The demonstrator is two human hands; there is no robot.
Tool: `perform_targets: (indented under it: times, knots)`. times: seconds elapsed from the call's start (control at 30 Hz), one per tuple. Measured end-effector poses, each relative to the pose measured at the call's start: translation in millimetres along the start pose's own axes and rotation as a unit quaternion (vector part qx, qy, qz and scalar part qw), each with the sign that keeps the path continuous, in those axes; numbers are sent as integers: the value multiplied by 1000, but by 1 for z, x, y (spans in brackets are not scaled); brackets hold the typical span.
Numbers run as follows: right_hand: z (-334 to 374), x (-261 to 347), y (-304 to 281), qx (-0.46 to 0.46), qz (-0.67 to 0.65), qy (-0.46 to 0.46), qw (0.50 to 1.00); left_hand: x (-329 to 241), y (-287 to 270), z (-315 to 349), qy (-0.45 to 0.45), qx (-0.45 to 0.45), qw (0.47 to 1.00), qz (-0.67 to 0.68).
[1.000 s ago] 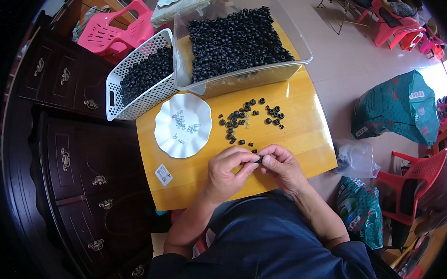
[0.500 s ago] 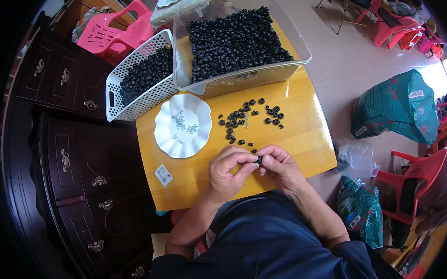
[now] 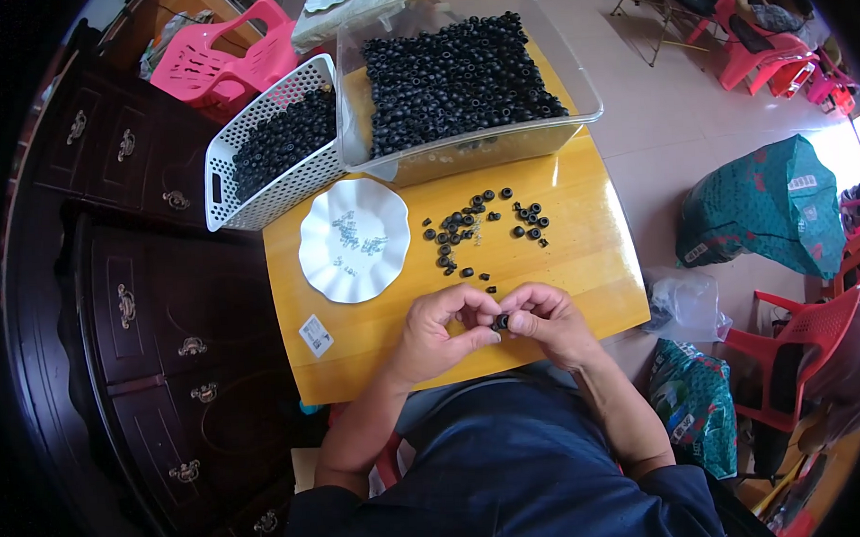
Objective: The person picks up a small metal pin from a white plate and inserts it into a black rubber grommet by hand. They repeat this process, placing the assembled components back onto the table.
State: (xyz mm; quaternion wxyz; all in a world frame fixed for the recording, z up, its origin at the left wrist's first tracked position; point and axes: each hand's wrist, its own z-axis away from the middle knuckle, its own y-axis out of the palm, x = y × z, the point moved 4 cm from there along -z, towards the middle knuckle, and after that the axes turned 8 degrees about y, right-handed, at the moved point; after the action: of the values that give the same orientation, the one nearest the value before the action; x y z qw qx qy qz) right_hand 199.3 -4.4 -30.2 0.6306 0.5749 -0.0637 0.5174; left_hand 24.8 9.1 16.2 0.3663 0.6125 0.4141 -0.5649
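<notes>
At the tabletop's far left corner stands a white perforated plastic basket [image 3: 256, 170] of black parts. A white scalloped plastic plate [image 3: 353, 240] holding small pale metal pieces lies nearer the left edge. A small white rectangular label [image 3: 316, 335] with dark print sits flat on the yellow wooden tabletop [image 3: 581, 254] near the near left corner.

The left hand [image 3: 439, 332] and right hand [image 3: 546, 323] meet at the near edge, centre. Both grips are closed on one small black ring-shaped rubber part [image 3: 501, 321], which lies between the fingertips, equally near each hand; its axis cannot be determined.

Loose black rings [image 3: 466, 225] lie scattered mid-tabletop, directly beyond the hands. A clear rectangular plastic bin [image 3: 462, 87] filled with black rings occupies the far edge.
</notes>
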Motion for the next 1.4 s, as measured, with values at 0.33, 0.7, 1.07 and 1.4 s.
perform_targets:
  times: [0.33,0.7,1.07,1.4]
  knots:
    - [3,16,19,37,31,4,999,-28,-4,-8,86,115,987,-68]
    - [5,19,23,42,17,-9,999,-28,1,-1,165,48,983,-70]
    - [10,28,27,75,31,-11,997,-35,0,-1,206,50,975,-68]
    - [0,25,23,63,60,4,996,-23,-5,0,134,26,988,-69]
